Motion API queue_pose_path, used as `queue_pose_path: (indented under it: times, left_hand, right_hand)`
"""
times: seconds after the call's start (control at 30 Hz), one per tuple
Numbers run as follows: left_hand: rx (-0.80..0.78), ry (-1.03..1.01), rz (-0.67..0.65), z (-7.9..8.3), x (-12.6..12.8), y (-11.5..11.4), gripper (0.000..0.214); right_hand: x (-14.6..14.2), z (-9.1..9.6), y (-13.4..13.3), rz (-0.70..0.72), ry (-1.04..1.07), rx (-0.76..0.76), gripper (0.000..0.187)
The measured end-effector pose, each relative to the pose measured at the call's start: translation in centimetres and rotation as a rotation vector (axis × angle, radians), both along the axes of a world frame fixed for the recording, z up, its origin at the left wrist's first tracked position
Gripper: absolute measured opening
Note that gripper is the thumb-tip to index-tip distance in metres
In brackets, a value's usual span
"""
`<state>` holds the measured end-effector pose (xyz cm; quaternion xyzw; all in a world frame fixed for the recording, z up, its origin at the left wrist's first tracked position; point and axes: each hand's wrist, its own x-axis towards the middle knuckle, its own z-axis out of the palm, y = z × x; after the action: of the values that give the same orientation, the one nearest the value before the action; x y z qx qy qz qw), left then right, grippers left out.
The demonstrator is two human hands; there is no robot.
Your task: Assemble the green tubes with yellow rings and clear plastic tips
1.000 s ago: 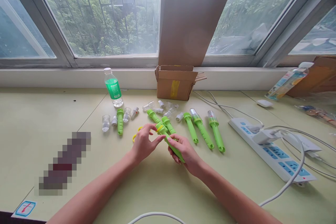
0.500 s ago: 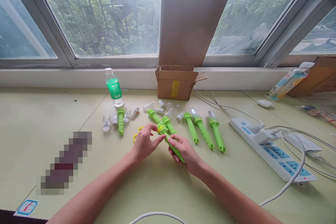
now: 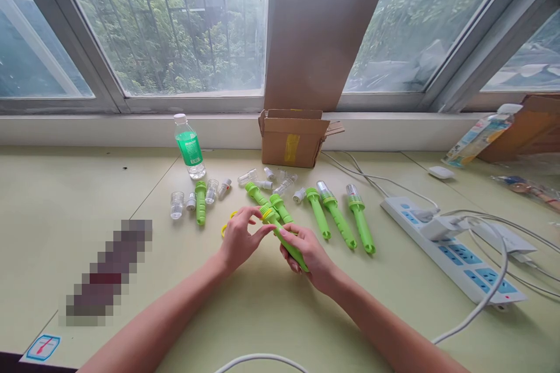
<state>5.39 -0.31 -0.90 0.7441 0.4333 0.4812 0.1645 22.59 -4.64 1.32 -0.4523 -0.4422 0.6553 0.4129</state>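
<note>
head view: right hand (image 3: 312,259) was closed round a green handle (image 3: 286,239), thumb on top, fingers curled beneath. handle slanted, upper end pointing away and toward the left hand (image 3: 240,234). yellow ring (image 3: 266,215) sat round it near that end. left hand was half curled with a gap between thumb and index; index tip was at the ring, thumb tip against the handle just below. couldn't tell if it pinched the ring. more yellow rings (image 3: 223,230) lay just beside the left hand, on its far left side, partly hidden by it.

just beyond both hands: two loose green handles (image 3: 281,208) on the surface (image 3: 262,317), with small white parts and clear covers (image 3: 248,176) behind. beyond the right hand, to its right: three green handles (image 3: 318,214), two with clear tops on. beyond the left hand, to its left: one short-looking green handle (image 3: 200,204) between clear cups (image 3: 177,205), then an upright bottle (image 3: 189,148). farther past the hands, cardboard box (image 3: 284,143). well right of the right hand, power strip (image 3: 450,253).
</note>
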Motion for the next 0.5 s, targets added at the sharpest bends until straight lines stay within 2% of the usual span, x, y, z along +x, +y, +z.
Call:
queue_pose_path:
  times: [0.27,0.5]
  left_hand:
    - [-0.025,-0.012,-0.058,0.21,0.18,-0.14,0.055]
    - [0.016,-0.04,-0.069,-0.13,0.17,-0.09,0.042]
  right_hand:
    - [0.3,-0.21,0.1,0.025,0.1,-0.037,0.029]
    - [0.41,-0.13,0.22,0.051,0.115,-0.05,0.027]
